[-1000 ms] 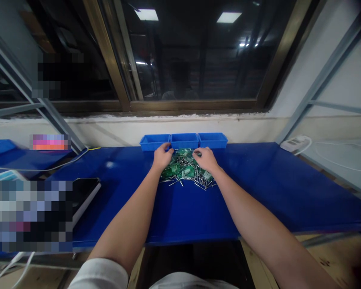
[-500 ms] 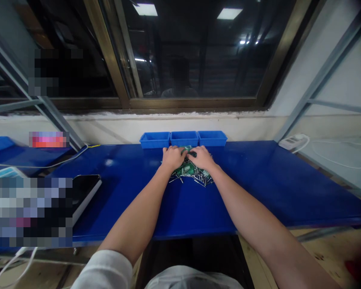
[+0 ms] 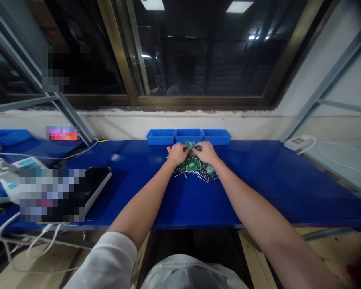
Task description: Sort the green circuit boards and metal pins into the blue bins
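Note:
A pile of thin metal pins (image 3: 203,172) mixed with green pieces (image 3: 190,164) lies on the blue table, in front of the blue bins. Over the pile's left side, my left hand (image 3: 178,153) has its fingers bent inward, closed on something green. My right hand (image 3: 207,152) faces it from the right, thumb and fingers also pinched at a green piece. Both hands' fingertips nearly meet around a bit of green plastic (image 3: 190,144) at the back of the pile. What exactly each fingertip grips is small and partly hidden.
Three blue bins (image 3: 189,135) stand in a row against the wall. A dark flat device (image 3: 98,176) lies at the left. A white power strip (image 3: 299,142) is at the right back. Cables (image 3: 42,156) run over the left side. Metal frames rise at both sides.
The view has shifted a little, so things sit slightly further right. My hands have moved slightly apart from the pile's top, and more green plastic shows between the fingertips.

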`<state>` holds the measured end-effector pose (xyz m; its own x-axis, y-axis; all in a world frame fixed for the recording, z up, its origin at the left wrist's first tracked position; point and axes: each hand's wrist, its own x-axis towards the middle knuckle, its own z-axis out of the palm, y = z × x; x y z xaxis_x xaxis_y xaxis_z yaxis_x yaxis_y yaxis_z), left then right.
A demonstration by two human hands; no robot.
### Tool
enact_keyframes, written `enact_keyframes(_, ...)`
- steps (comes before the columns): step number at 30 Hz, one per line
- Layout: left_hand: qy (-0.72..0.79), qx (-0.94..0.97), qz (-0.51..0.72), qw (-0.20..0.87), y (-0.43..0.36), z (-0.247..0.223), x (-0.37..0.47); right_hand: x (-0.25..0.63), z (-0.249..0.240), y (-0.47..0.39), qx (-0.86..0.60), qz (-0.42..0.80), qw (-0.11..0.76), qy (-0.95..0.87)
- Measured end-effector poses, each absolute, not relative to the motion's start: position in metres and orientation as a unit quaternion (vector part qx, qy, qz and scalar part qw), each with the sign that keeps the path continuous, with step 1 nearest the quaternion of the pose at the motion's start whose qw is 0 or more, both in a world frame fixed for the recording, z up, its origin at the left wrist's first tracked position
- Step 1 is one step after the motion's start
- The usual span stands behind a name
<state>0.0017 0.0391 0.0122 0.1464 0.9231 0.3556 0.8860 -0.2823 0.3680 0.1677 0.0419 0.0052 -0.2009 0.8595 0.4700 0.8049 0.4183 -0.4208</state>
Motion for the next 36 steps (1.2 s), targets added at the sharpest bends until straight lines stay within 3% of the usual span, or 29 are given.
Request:
enact_keyframes(13, 0.521, 0.715, 0.451, 0.118, 0.053, 0.01, 0.014, 0.159, -0.001, 0.053, -0.596, 0.09, 0.419, -0.679)
enact_keyframes(23, 0.422, 0.726, 0.533, 0.102, 0.053, 0.013, -0.001, 0.155, 0.003, 0.048, -0.455, 0.186, 0.565, -0.663)
enact_keyframes(30, 0.438, 0.707, 0.552, 0.059, 0.054, 0.016, -0.006, 0.147, 0.003, 0.044, -0.408, 0.175, 0.597, -0.668)
enact_keyframes(36, 0.374, 0.783, 0.492, 0.075, 0.044, 0.022, -0.004, 0.153, 0.002, 0.046, -0.391, 0.222, 0.595, -0.666)
